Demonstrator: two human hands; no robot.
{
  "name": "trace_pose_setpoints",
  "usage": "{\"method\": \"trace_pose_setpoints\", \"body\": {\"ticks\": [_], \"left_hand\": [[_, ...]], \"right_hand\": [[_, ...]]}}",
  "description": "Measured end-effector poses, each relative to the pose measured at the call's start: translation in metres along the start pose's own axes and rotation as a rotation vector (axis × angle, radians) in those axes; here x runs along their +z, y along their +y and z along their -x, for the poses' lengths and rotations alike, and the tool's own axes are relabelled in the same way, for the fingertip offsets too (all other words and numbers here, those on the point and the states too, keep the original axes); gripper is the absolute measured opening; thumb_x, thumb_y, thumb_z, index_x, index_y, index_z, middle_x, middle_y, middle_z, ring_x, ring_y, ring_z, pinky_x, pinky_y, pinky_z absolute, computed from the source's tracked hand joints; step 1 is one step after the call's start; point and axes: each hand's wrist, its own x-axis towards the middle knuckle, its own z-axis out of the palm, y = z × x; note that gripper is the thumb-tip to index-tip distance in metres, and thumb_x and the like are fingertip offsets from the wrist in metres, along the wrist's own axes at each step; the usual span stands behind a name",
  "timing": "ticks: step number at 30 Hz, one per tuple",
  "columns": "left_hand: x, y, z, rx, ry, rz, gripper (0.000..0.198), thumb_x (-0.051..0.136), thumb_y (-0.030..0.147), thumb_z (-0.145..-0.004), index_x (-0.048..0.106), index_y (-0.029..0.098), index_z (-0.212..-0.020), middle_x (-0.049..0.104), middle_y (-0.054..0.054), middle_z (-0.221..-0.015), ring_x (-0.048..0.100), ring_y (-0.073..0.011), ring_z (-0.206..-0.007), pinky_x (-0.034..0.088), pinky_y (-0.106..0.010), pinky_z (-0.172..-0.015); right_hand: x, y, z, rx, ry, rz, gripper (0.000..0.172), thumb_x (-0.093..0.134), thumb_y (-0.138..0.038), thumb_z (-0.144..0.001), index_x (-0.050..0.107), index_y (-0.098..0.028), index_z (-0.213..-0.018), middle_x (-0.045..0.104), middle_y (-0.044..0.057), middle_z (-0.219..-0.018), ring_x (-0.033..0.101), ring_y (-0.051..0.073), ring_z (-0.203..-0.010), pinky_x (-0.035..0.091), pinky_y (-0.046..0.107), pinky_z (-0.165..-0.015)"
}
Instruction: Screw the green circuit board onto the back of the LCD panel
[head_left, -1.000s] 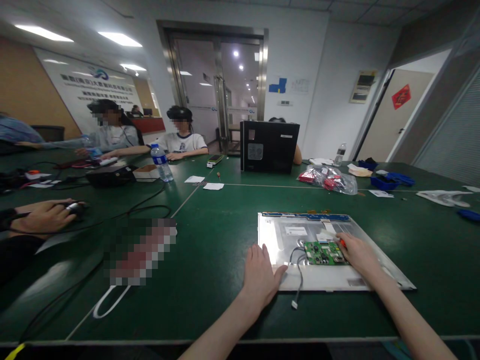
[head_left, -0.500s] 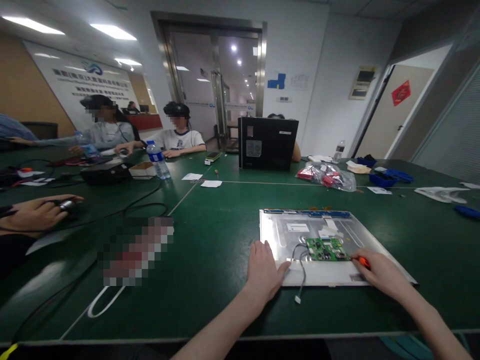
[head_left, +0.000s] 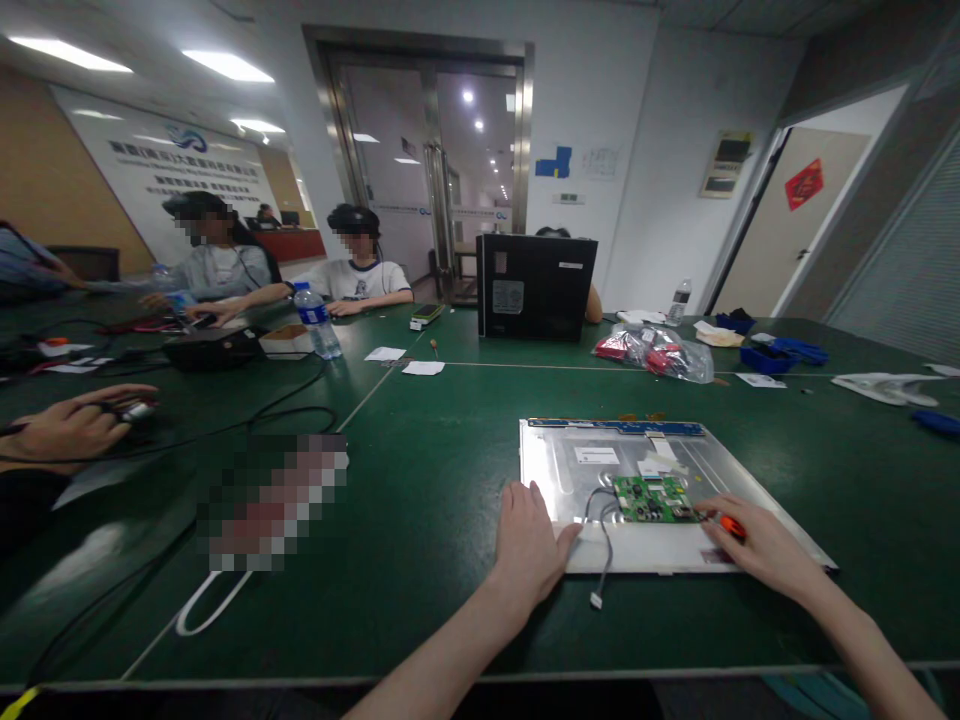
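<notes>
A flat, rectangular silver metal display panel (head_left: 652,550) is lying on the dark green tabletop (head_left: 420,480), carrying a small green printed circuit board (head_left: 651,499). Taking that board as the clock's hub, with twelve pointing away from the person, the left hand (head_left: 526,532) is resting between eight and nine o'clock, fingers extended and thumb spread over the panel's near-left part, gripping nothing. Between three and four, the right hand (head_left: 766,550) is holding a bright orange object (head_left: 733,526), perhaps a tool handle, in curled fingers, the fingertips sitting at the board's right edge and hiding whether any tip is touching it.

Working well here is probably calling for a firm left-hand brace on the panel and light, straight pressure from the right, since the exposed components are looking fragile. Thin grey cables (head_left: 610,545) are trailing toward a small white plug (head_left: 596,601) at seven o'clock; guarding them from snagging under the left thumb is seeming wise.

A white rectangular label (head_left: 596,455) at ten o'clock on the panel is bearing unreadably small print. Toward eleven, well apart, a black box-shaped computer case (head_left: 551,300) is showing pale, illegible stickers. Far off at ten, a white wall sign (head_left: 191,180) is displaying Chinese characters, seemingly including 大数据科技有限公司, below a blue swirl logo.
</notes>
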Motion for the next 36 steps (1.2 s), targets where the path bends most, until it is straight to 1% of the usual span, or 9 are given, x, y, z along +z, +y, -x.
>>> {"method": "trace_pose_setpoints", "body": {"ticks": [6, 11, 14, 19, 23, 26, 30, 34, 36], "left_hand": [[0.000, 0.000, 0.000, 0.000, -0.011, -0.001, 0.070, 0.039, 0.052, -0.089, 0.050, -0.007, -0.124, 0.058, -0.027, -0.111, 0.048, -0.0375, -0.108, 0.032, -0.049, -0.095], [0.001, -0.001, 0.000, 0.004, 0.001, 0.021, 0.069, 0.038, 0.052, -0.089, 0.051, -0.006, -0.124, 0.059, -0.026, -0.110, 0.047, -0.0374, -0.109, 0.032, -0.050, -0.095], [-0.001, 0.000, 0.000, -0.005, -0.022, 0.003, 0.070, 0.040, 0.052, -0.089, 0.050, -0.007, -0.125, 0.058, -0.026, -0.111, 0.048, -0.0369, -0.108, 0.032, -0.048, -0.095], [-0.003, 0.005, -0.003, -0.002, -0.017, 0.050, 0.069, 0.040, 0.055, -0.088, 0.053, -0.004, -0.122, 0.059, -0.024, -0.107, 0.049, -0.0357, -0.104, 0.034, -0.048, -0.092], [-0.005, 0.012, -0.009, 0.036, -0.064, 0.113, 0.072, 0.037, 0.060, -0.087, 0.053, -0.001, -0.122, 0.059, -0.023, -0.110, 0.050, -0.0343, -0.102, 0.035, -0.046, -0.091], [-0.007, 0.018, -0.014, 0.100, -0.094, 0.164, 0.073, 0.035, 0.062, -0.087, 0.054, 0.002, -0.123, 0.059, -0.022, -0.112, 0.050, -0.0335, -0.103, 0.035, -0.046, -0.091], [-0.007, 0.027, -0.019, 0.184, -0.123, 0.209, 0.075, 0.038, 0.064, -0.084, 0.052, 0.003, -0.126, 0.058, -0.022, -0.114, 0.049, -0.0338, -0.105, 0.034, -0.046, -0.093], [-0.002, 0.039, -0.023, 0.245, -0.134, 0.238, 0.082, 0.041, 0.068, -0.080, 0.049, 0.002, -0.129, 0.056, -0.022, -0.117, 0.046, -0.0349, -0.109, 0.032, -0.046, -0.096], [0.001, 0.044, -0.025, 0.263, -0.132, 0.247, 0.086, 0.040, 0.070, -0.079, 0.048, 0.002, -0.130, 0.055, -0.022, -0.117, 0.045, -0.0354, -0.109, 0.032, -0.047, -0.096]], "right_hand": [[0.005, 0.003, -0.005, -0.026, 0.002, 0.024, 0.031, 0.036, -0.038, -0.087, 0.062, -0.021, -0.085, 0.068, 0.009, -0.093, 0.062, 0.023, -0.085, 0.046, 0.034, -0.077], [0.010, 0.006, -0.005, 0.002, -0.009, 0.105, 0.028, 0.034, -0.034, -0.087, 0.060, -0.022, -0.090, 0.066, 0.008, -0.096, 0.063, 0.022, -0.079, 0.047, 0.033, -0.070], [0.011, 0.007, -0.003, 0.000, -0.028, 0.126, 0.028, 0.033, -0.032, -0.086, 0.059, -0.023, -0.093, 0.065, 0.008, -0.100, 0.063, 0.023, -0.080, 0.047, 0.034, -0.071], [0.013, 0.013, -0.008, 0.010, 0.046, 0.102, 0.025, 0.034, -0.032, -0.086, 0.057, -0.022, -0.089, 0.066, 0.008, -0.093, 0.063, 0.022, -0.080, 0.047, 0.032, -0.072], [0.008, 0.020, -0.020, 0.126, 0.086, 0.239, 0.025, 0.037, -0.025, -0.084, 0.061, -0.020, -0.089, 0.067, 0.010, -0.095, 0.064, 0.023, -0.080, 0.046, 0.033, -0.071], [0.000, 0.024, -0.030, 0.210, 0.114, 0.297, 0.030, 0.037, -0.027, -0.086, 0.064, -0.018, -0.094, 0.067, 0.012, -0.099, 0.064, 0.026, -0.084, 0.046, 0.035, -0.070], [-0.010, 0.021, -0.044, 0.163, 0.172, 0.298, 0.035, 0.036, -0.031, -0.088, 0.066, -0.017, -0.096, 0.067, 0.012, -0.103, 0.063, 0.025, -0.085, 0.046, 0.034, -0.072], [-0.011, 0.006, -0.059, 0.044, 0.011, 0.316, 0.035, 0.039, -0.039, -0.089, 0.068, -0.020, -0.088, 0.069, 0.010, -0.094, 0.062, 0.024, -0.087, 0.044, 0.032, -0.072], [-0.011, -0.002, -0.064, 0.056, -0.056, 0.362, 0.034, 0.041, -0.041, -0.088, 0.068, -0.019, -0.088, 0.069, 0.011, -0.089, 0.063, 0.024, -0.081, 0.043, 0.030, -0.067]]}}
